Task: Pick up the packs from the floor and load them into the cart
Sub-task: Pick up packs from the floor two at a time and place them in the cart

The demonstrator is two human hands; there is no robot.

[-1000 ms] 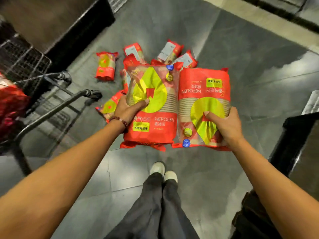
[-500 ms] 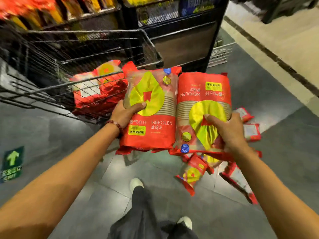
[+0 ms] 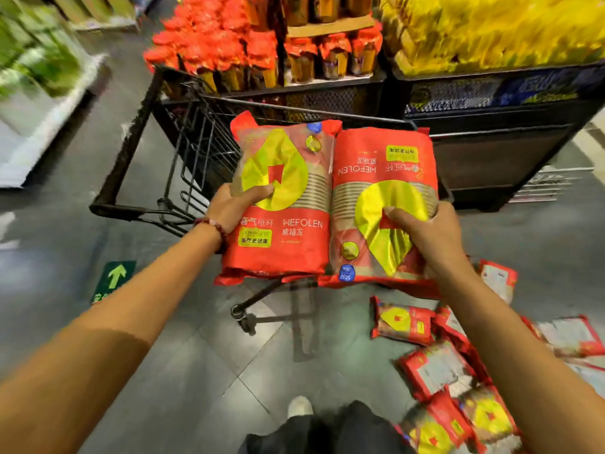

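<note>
Swung over the cart (image 3: 131, 165), both hands clamp packs above grey floor (image 3: 196, 371) beside shelving (image 3: 491, 103).

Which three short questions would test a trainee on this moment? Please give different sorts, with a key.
1. True or false: each hand holds one pack.
2. Which pack has its print upside down? A: the one in the left hand. B: the one in the right hand.
3. Fill in: more packs lie on the ____, at the person's right.

Key:
1. True: left pack, right pack, both in front of the cart.
2. B.
3. Floor; packs.
</note>
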